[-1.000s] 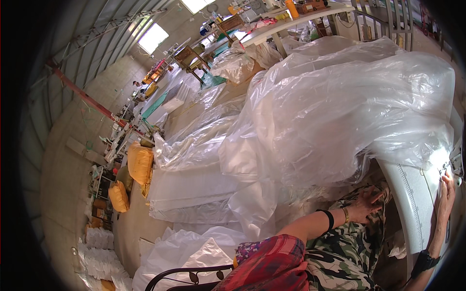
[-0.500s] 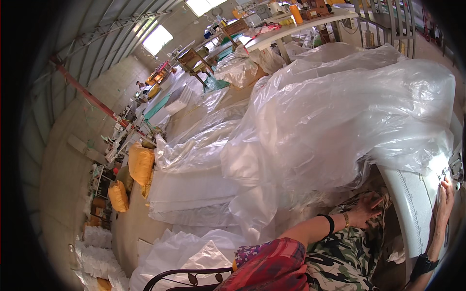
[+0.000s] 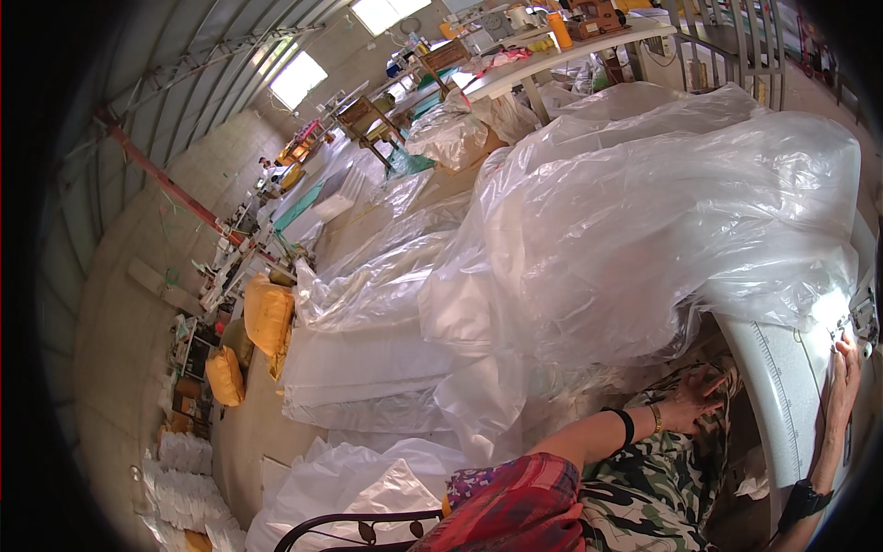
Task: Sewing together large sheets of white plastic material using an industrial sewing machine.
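Observation:
My left hand (image 3: 692,403) rests on my thigh in camouflage trousers (image 3: 635,478), its fingers spread and holding nothing. At the right, my right hand (image 3: 843,373) lies on the pale sewing table (image 3: 782,396), fingers stretched out, with the tips beside the lit needle area of a sewing machine (image 3: 863,317). A large clear plastic sheet (image 3: 625,221) is heaped over the table and reaches under the machine's light, just ahead of my right fingertips. Glare hides exactly where the fingertips touch the sheet. A measuring scale runs along the table's near part.
More plastic sheeting (image 3: 368,368) spreads over the floor at the left. Yellow sacks (image 3: 269,317) stand beyond it. A black metal chair back (image 3: 359,520) is at the lower edge. Behind the heap stands a white worktable (image 3: 570,46) with an orange bottle (image 3: 559,29).

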Available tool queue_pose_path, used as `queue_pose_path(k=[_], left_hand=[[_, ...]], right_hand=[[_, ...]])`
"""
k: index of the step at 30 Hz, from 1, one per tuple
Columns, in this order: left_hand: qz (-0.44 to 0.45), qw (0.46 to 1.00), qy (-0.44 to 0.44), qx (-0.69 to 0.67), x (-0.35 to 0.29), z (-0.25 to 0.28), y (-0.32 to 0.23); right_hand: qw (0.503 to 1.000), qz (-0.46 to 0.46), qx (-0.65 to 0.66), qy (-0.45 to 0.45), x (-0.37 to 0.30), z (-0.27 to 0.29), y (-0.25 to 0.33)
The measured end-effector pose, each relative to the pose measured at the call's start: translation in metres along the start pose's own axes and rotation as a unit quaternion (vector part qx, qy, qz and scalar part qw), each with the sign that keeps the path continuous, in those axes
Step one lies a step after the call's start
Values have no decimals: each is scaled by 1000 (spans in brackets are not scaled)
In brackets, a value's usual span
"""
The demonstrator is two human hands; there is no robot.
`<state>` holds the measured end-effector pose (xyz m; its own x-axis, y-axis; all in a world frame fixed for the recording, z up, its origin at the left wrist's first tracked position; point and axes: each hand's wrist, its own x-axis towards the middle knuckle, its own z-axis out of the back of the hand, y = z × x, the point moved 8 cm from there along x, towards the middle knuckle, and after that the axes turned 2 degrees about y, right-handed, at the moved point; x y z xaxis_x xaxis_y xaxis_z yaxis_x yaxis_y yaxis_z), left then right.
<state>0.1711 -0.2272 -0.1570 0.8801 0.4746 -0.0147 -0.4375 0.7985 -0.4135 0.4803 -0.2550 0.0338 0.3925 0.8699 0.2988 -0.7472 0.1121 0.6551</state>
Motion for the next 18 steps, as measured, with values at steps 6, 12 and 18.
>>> queue_pose_path(k=[6, 12, 18], left_hand=[[-1, 1000, 10, -4, 2, -1, 0], [-3, 999, -27, 17, -2, 8, 1], [-14, 999, -28, 2, -1, 13, -6]], right_hand=[[1000, 6, 1, -7, -1, 2, -2], [1000, 4, 8, 3, -3, 1, -4], [1000, 19, 15, 0, -1, -2, -13]])
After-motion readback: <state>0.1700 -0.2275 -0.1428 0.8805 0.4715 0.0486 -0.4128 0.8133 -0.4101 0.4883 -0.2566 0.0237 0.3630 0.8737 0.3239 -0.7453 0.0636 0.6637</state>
